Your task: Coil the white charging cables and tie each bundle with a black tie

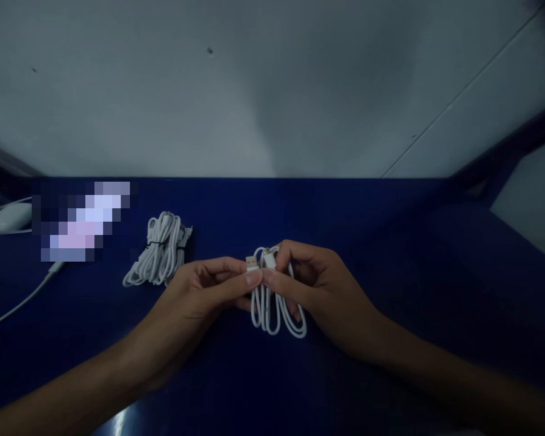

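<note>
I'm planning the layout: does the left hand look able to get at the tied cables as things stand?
Probably yes: the left hand is near the tied cables, nothing visible between, though it would first need to release the coil.

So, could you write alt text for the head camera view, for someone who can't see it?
A person's left grip and right grip hold a looped white cable, its connectors upward, over a blue surface. To the left lie tied white cables and a bright pixelated patch.
</note>
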`<state>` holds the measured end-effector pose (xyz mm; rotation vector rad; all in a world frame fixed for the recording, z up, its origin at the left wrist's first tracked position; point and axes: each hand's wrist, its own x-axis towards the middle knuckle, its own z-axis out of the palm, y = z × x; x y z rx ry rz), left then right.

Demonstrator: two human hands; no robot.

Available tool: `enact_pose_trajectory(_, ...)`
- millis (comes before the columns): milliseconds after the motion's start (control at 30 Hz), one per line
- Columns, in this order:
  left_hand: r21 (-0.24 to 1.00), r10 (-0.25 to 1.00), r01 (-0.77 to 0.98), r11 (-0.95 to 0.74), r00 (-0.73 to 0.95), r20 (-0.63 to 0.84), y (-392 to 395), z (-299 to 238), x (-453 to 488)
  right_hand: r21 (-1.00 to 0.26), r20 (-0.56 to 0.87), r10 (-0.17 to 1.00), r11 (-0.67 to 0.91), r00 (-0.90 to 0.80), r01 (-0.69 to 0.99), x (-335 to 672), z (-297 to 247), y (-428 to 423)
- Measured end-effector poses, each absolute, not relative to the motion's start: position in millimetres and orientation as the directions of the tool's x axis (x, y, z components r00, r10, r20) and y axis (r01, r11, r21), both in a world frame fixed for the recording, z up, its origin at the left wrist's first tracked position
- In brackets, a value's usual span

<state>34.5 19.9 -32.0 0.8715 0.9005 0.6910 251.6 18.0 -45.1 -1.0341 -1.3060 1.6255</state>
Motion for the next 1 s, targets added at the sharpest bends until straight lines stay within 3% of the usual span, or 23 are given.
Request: enact_pose_trajectory(1000, 0.85, 0.815, -0.165, 0.501, 0.421, -0.398, 20.0, -35.2, 36.6, -0.983, -0.117, 0.944, -0.155, -0.309, -0.1, 247.9, -40.1, 11.3)
